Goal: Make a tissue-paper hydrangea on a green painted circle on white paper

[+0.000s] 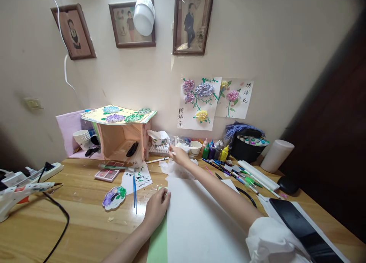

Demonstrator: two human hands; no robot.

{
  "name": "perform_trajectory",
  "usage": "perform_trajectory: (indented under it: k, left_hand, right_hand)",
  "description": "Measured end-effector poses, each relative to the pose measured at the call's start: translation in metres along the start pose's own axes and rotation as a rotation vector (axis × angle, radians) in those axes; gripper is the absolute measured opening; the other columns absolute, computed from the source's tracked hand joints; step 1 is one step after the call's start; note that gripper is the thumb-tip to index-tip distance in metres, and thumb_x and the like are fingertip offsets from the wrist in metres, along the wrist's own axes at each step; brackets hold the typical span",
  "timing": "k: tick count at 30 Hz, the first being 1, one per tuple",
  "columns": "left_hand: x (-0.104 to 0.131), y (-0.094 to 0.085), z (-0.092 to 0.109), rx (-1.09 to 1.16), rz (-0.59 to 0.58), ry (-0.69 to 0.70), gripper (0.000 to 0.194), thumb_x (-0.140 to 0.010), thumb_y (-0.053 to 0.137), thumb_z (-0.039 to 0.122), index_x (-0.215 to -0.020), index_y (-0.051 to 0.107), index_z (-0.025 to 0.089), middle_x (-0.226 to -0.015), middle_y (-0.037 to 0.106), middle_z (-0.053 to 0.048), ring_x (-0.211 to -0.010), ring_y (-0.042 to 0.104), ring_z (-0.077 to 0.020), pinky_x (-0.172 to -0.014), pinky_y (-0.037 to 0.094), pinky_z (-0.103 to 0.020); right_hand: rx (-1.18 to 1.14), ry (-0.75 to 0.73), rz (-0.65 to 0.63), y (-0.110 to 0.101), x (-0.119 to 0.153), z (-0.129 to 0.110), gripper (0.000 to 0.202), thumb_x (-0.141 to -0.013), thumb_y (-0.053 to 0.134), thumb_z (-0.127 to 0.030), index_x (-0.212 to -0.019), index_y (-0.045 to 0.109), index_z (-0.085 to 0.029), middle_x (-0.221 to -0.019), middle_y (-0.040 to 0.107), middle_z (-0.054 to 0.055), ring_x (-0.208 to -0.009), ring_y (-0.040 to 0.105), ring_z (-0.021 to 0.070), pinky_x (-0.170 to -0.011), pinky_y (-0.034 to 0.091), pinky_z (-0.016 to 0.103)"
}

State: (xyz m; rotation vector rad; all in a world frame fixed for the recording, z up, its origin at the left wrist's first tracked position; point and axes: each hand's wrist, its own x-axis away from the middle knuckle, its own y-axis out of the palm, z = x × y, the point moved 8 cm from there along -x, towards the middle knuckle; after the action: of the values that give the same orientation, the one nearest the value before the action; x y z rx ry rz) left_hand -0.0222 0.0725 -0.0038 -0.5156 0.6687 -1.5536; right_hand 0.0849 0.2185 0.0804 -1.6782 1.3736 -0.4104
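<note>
My left hand (157,207) rests with curled fingers at the left edge of a large white sheet of paper (208,221). What it may hold is hidden. Under that sheet a strip of green paper (158,242) shows. My right hand (179,155) reaches across the sheet to the back of the table, its fingers pinched, and a small white tip shows at them; its kind is too small to make out. Close by are a white rack of markers (160,148), crumpled white tissue (178,169) and a paper cup (196,148).
Paint bottles (211,150), a black marker holder (247,146) and brushes (237,175) stand or lie at the right, with a black phone (303,232) nearer. A paint palette (114,198), two blue brushes (135,192), an orange box (122,141) and a glue gun (25,194) are leftward.
</note>
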Motion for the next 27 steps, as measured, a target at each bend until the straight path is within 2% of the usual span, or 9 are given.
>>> perform_trajectory:
  k: [3,5,8,10,14,18,22,25,27]
  left_hand:
    - [0.000,-0.001,0.000,-0.005,0.008,0.008,0.025,-0.085,0.036,0.039,-0.073,0.049,0.020,-0.070,0.057,-0.001,-0.068,0.053,-0.0184,-0.062,0.031,-0.026]
    - [0.001,-0.001,0.000,-0.007,0.007,0.006,0.023,-0.084,0.038,0.039,-0.077,0.051,0.021,-0.070,0.058,-0.001,-0.068,0.054,-0.0186,-0.062,0.032,-0.026]
    - [0.002,0.000,0.000,-0.002,-0.022,0.022,0.020,-0.083,0.041,0.038,-0.083,0.052,0.021,-0.073,0.059,-0.001,-0.071,0.055,-0.0192,-0.064,0.033,-0.027]
    - [0.004,0.000,0.001,0.009,-0.045,0.039,0.020,-0.082,0.042,0.037,-0.083,0.052,0.020,-0.075,0.059,-0.002,-0.074,0.055,-0.0198,-0.065,0.034,-0.027]
    - [0.006,0.001,-0.001,0.002,-0.081,0.027,0.018,-0.081,0.046,0.036,-0.079,0.053,0.020,-0.072,0.059,-0.002,-0.073,0.055,-0.0196,-0.065,0.034,-0.027]
    - [0.008,0.002,-0.001,-0.087,-0.120,0.035,0.016,-0.081,0.047,0.033,-0.080,0.054,0.019,-0.072,0.058,-0.002,-0.072,0.054,-0.0199,-0.063,0.032,-0.027]
    - [0.015,0.000,0.003,-0.130,-0.160,0.012,0.027,-0.080,0.051,0.034,-0.100,0.056,0.017,-0.074,0.061,-0.003,-0.075,0.056,-0.0216,-0.064,0.035,-0.029]
    - [0.020,-0.012,0.014,-0.247,-0.030,0.051,0.049,-0.075,0.061,0.035,-0.119,0.048,0.017,-0.094,0.061,-0.007,-0.090,0.056,-0.0250,-0.072,0.039,-0.032]
    - [0.024,-0.018,0.031,-0.309,0.087,0.193,0.056,-0.073,0.066,0.035,-0.123,0.045,0.019,-0.112,0.055,-0.010,-0.103,0.050,-0.0269,-0.081,0.040,-0.035]
  right_hand:
    - [-0.225,-0.016,-0.064,-0.002,0.022,-0.005,0.028,-0.093,0.027,-0.032,-0.096,0.051,-0.017,-0.077,0.062,0.005,-0.069,0.057,0.0143,-0.057,0.041,0.023]
    - [-0.364,-0.026,-0.149,0.001,0.045,-0.007,0.032,-0.093,0.024,-0.035,-0.099,0.050,-0.017,-0.076,0.063,0.004,-0.063,0.056,0.0120,-0.050,0.040,0.020]
    - [-0.532,-0.033,-0.247,0.002,0.090,-0.002,0.027,-0.090,0.036,-0.035,-0.101,0.052,-0.017,-0.079,0.063,0.004,-0.061,0.055,0.0103,-0.052,0.043,0.021]
    - [-0.732,-0.048,-0.298,0.002,0.121,0.003,0.025,-0.086,0.047,-0.035,-0.101,0.054,-0.017,-0.084,0.063,0.004,-0.067,0.055,0.0109,-0.059,0.044,0.023]
    - [-0.832,0.079,-0.241,0.004,0.163,0.034,0.025,-0.084,0.052,-0.039,-0.097,0.059,-0.018,-0.085,0.059,0.003,-0.073,0.053,0.0122,-0.064,0.043,0.025]
    - [-1.050,0.261,-0.229,0.019,0.183,0.049,0.023,-0.081,0.056,-0.037,-0.094,0.056,-0.018,-0.075,0.058,0.001,-0.064,0.052,0.0111,-0.060,0.042,0.025]
    - [-1.036,0.170,-0.271,0.022,0.188,0.035,0.020,-0.079,0.059,-0.033,-0.091,0.057,-0.017,-0.075,0.060,0.001,-0.066,0.053,0.0115,-0.061,0.041,0.025]
    - [-0.955,0.134,-0.273,0.020,0.188,0.029,0.018,-0.078,0.059,-0.031,-0.089,0.061,-0.017,-0.079,0.060,0.002,-0.067,0.052,0.0116,-0.062,0.040,0.025]
    - [-0.939,0.133,-0.294,0.021,0.189,0.026,0.019,-0.080,0.056,-0.031,-0.090,0.063,-0.017,-0.080,0.060,0.002,-0.067,0.052,0.0118,-0.064,0.041,0.025]
